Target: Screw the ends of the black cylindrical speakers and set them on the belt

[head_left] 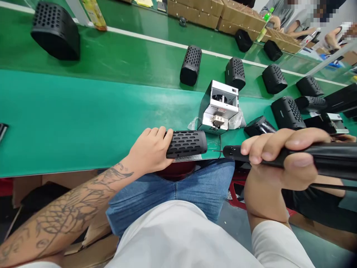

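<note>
My left hand is closed around one end of a black speaker-like housing with a slotted grille, which lies on its side at the front edge of the green bench. In my right hand is a black electric screwdriver, held level with its thin bit aimed left toward the housing's free end. A short gap separates the bit's tip from the housing. Just beyond them stands a white and black screw feeder machine. The far end of the housing is covered by my left hand.
Several similar black housings stand along the dark green belt, and more crowd the right side, one near the feeder. Cardboard trays line the far side, where other people sit. A yellow bottle stands at upper left.
</note>
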{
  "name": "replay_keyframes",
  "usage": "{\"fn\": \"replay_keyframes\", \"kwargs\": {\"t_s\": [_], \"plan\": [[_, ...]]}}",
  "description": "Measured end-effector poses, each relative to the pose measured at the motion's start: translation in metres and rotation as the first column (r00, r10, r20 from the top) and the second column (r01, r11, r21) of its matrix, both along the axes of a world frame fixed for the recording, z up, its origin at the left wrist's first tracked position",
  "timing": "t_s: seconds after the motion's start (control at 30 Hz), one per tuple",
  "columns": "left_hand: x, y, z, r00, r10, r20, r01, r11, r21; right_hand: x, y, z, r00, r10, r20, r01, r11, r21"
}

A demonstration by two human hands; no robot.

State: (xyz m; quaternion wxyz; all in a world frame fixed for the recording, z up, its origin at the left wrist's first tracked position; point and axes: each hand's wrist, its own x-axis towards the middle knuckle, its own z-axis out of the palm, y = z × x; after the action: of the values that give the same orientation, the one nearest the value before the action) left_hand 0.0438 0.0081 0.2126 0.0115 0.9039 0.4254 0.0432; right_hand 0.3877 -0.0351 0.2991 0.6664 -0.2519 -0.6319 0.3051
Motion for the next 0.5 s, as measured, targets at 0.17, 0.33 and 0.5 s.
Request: {"fn": "replay_keyframes", "kwargs": {"t_s": [0.17, 0.33, 0.5], "plan": [[0.004, -0.01, -0.01, 0.998, 0.052, 0.026, -0.051, 0.999, -0.012, -0.036, 0.003, -0.021, 0.994, 0.095, -0.051, -0.097, 0.995, -0.033], [0.005, -0.011, -0.011, 0.998, 0.047, 0.043, -0.046, 0.999, -0.025, -0.049, 0.015, -0.033, 0.991, 0.127, -0.035, -0.13, 0.989, -0.076], [0.006, -0.011, -0.009, 0.998, 0.056, 0.041, -0.054, 0.998, -0.04, -0.056, 0.018, -0.036, 0.999, 0.045, -0.024, -0.048, 0.988, -0.149]]}}
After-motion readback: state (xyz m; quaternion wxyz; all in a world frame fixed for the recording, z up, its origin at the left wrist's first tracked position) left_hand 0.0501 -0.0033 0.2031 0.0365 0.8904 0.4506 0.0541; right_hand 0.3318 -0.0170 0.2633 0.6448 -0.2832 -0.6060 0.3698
